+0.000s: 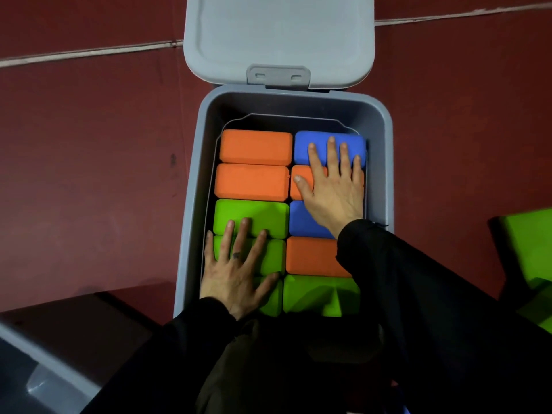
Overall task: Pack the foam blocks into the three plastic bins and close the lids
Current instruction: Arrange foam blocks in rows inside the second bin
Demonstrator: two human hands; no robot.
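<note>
Brightness: dim room, soft even light from above; foam blocks (254, 180) vivid against it.
Shadows: dark sleeves (448, 309) nearly featureless; deep shade inside the bin's far wall (286, 107).
Glare: mild sheen on the open lid (277, 34).
Focus: centre sharp; green block at right edge (531, 249) and grey bin at lower left (38, 380) blurred.
Distortion: wide-angle bending of floor lines (89, 52) near the edges.

Dark red floor (89, 144) across the whole frame, crossed by a pale seam (89, 50) running from upper left toward upper right. At centre, directly on it, a grey plastic bin (385, 162), lid (277, 34) tipped open toward the top edge. Lower left corner: part of another grey bin (35, 369). Right edge: green foam blocks (531, 234), blurred.
</note>
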